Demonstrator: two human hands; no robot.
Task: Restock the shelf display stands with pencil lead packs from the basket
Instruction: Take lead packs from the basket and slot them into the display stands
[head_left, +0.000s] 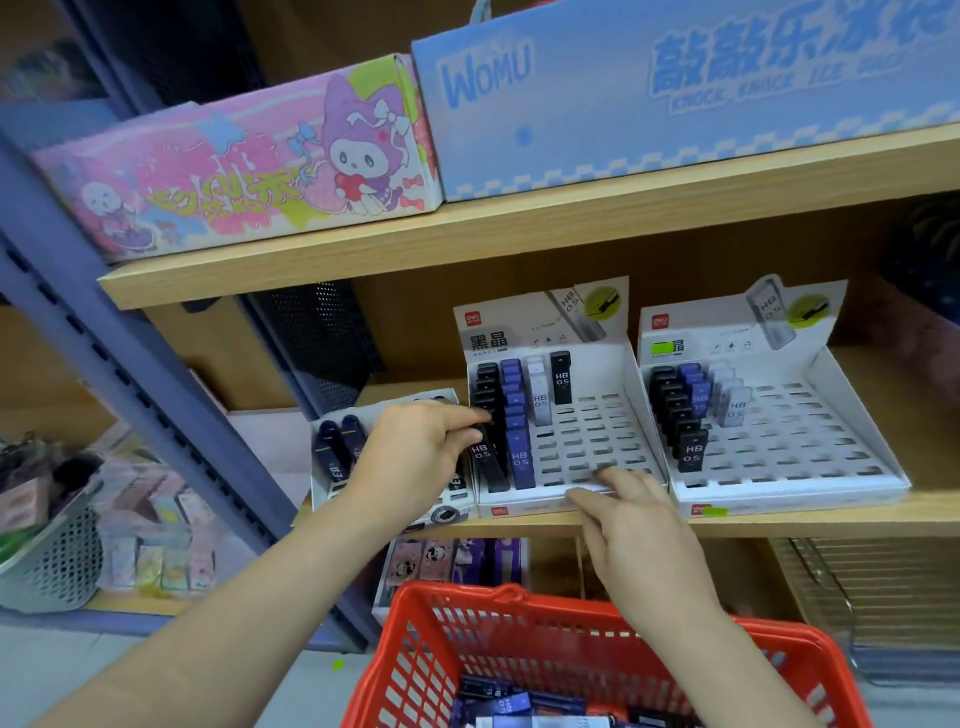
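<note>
Red basket (441, 631) of pencil lead packs (519, 701) sits below the wooden shelf (831, 526) while I tend a white display stand (592, 441).
My left grip (415, 452) pinches a black HB 0.5 pack (488, 462) at the front of the stand's leftmost column, touching a row of blue packs (519, 449). My right grip (644, 540) lies wide, straight fingers touching the stand's front lip and holding nothing. A second stand (810, 447), partly filled, sits just to the right on the same shelf. The loose packs lie heaped in the basket's bottom.
</note>
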